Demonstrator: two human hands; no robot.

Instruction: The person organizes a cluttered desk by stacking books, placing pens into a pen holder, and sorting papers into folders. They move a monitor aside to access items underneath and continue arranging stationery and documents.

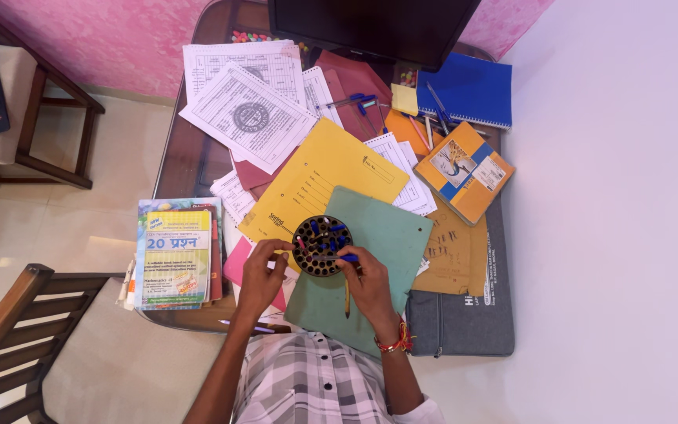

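Observation:
A round black pen holder [321, 245] with many holes stands on a green folder [378, 235] near the desk's front edge; several blue pens stick up in it. My left hand [263, 269] touches the holder's left rim. My right hand [368, 281] is at its right rim, pinching a blue pen [348, 257] by the holder and also gripping a yellow pencil [347, 298] that points toward me.
A yellow folder [323, 169], printed papers [249, 106], maroon folders, a blue notebook [468, 90], an orange book [464, 171] and loose pens [362, 102] cover the desk. Books [176, 255] are stacked left; a grey laptop bag [464, 322] lies right. A monitor [370, 27] stands behind. Wooden chairs [9, 330] stand left.

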